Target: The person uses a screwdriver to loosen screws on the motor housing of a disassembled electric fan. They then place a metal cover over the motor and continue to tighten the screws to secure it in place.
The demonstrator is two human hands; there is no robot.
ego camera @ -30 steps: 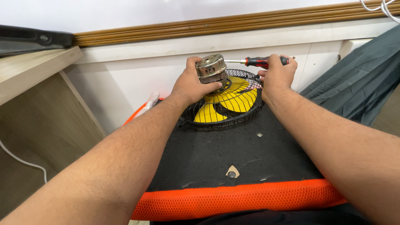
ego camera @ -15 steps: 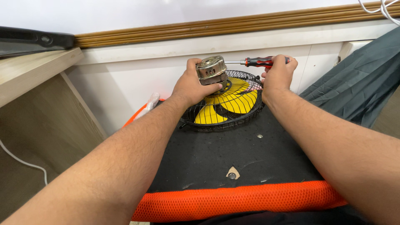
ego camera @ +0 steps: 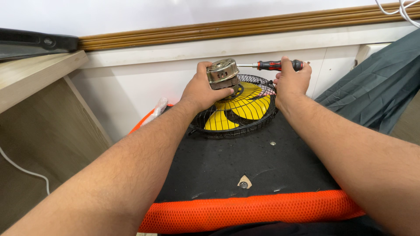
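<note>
A small fan with yellow blades (ego camera: pixel 247 107) inside a black wire guard (ego camera: pixel 236 126) lies face down on a black seat cushion (ego camera: pixel 227 166). Its bare metal motor (ego camera: pixel 222 72) sticks up at the back of the guard. My left hand (ego camera: pixel 202 91) grips the motor from the left side. My right hand (ego camera: pixel 292 81) holds a screwdriver with a red and black handle (ego camera: pixel 278 65), lying level with its shaft pointing left, the tip at the motor's side.
The cushion has an orange mesh edge (ego camera: pixel 245 212) nearest me and a small screw (ego camera: pixel 273 143) lying on it. A white wall with a wooden rail (ego camera: pixel 245 26) stands behind, a wooden desk (ego camera: pixel 30 74) at left, dark green cloth (ego camera: pixel 376 87) at right.
Both hands and the fan have stayed almost in place; the screwdriver sits slightly lower against the motor.
</note>
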